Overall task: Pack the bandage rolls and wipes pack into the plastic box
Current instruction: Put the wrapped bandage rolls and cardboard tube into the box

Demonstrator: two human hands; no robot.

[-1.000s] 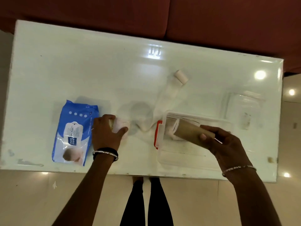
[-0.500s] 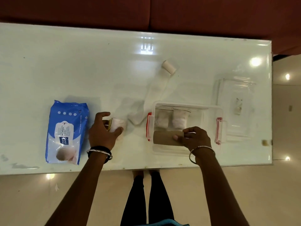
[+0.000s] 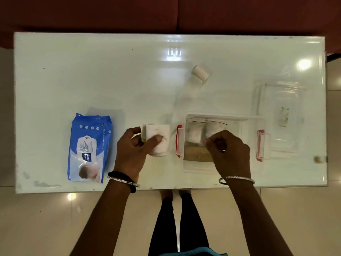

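Note:
A clear plastic box (image 3: 247, 122) with red latches stands near the table's front edge. Inside lie two white bandage rolls (image 3: 193, 134) and a brown roll (image 3: 196, 156) along the near wall. My right hand (image 3: 228, 152) hovers over the box with its fingers curled, empty as far as I can see. My left hand (image 3: 132, 152) grips a white bandage roll (image 3: 159, 141) on the table just left of the box. A partly unrolled white bandage (image 3: 200, 72) lies behind the box. The blue wipes pack (image 3: 89, 146) lies flat at the left.
The box's clear lid (image 3: 280, 115) lies to the right of the box. The white glossy table (image 3: 92, 74) ends just in front of my wrists. A dark red sofa runs along the far side. My legs stand below the front edge.
My right hand has laid the brown roll in the box and let go of it. My left hand has kept hold of the white roll, lifting it slightly toward the box.

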